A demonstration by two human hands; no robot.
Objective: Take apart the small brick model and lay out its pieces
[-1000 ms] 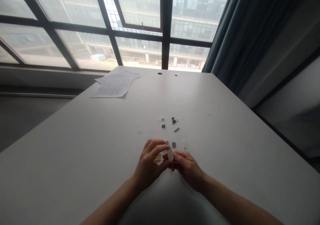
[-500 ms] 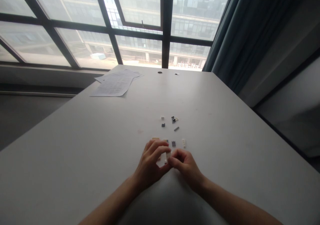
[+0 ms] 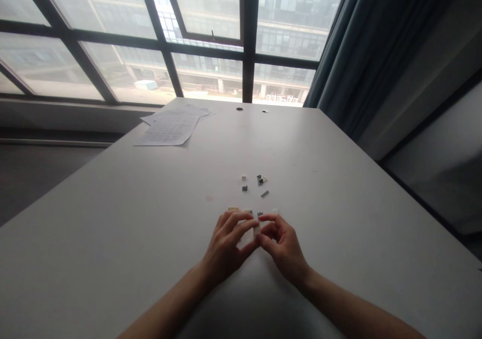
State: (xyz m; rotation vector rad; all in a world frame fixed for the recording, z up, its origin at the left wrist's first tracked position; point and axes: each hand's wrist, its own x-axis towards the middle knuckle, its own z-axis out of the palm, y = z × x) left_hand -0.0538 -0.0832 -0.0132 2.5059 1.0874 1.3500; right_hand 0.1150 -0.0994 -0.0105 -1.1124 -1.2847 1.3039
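Note:
A small pale building brick piece (image 3: 256, 229) is held upright between my hands, low over the table. My left hand (image 3: 230, 238) pinches it between thumb and fingers from the left. My right hand (image 3: 281, 241) meets it from the right, thumb and fingertips at its edge. Just beyond the fingers lie a tan piece (image 3: 233, 209), a grey piece (image 3: 259, 213) and a white piece (image 3: 275, 211), each partly covered by the hands. My fingers hide how the held piece is built.
Farther off on the white table (image 3: 150, 203) lie a small white piece (image 3: 243, 178), a dark grey piece (image 3: 244, 188), a long grey piece (image 3: 265, 194) and a mixed cluster (image 3: 261, 180). Printed sheets (image 3: 169, 128) rest at the far left, before the window. A curtain (image 3: 335, 52) hangs at right.
My right hand's fingers have uncurled and reach farther forward, now covering more of the grey and white pieces. The held piece has shifted slightly right. My left hand stays almost in place.

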